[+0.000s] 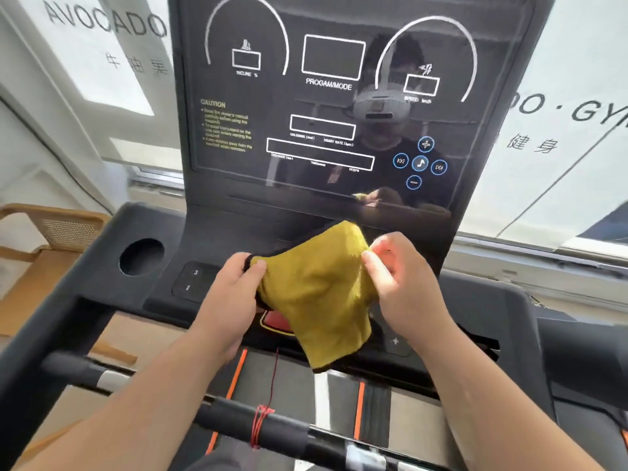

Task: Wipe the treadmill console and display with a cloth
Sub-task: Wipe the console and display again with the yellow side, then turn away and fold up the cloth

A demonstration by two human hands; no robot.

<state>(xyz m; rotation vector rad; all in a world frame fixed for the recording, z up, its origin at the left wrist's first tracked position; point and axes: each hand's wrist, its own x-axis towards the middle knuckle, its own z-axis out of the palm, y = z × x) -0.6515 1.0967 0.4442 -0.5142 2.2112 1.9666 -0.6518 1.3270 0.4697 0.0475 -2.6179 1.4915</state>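
Note:
A mustard-yellow cloth [323, 294] with a dark edge hangs between both hands above the lower console [159, 294]. My left hand [234, 283] pinches its left corner. My right hand [397, 280] pinches its upper right edge between thumb and fingers. The glossy black display [326, 96] stands upright behind, with white outlined boxes, caution text at the left and round blue buttons [420, 163] at the right. The cloth hangs clear of the display and covers most of a red stop button [275, 321].
A round cup holder [141, 256] sits in the console's left wing. A black handlebar [238, 419] with a red cord tied to it crosses the foreground. A wooden cane chair [51, 229] stands at the left. Frosted windows lie behind.

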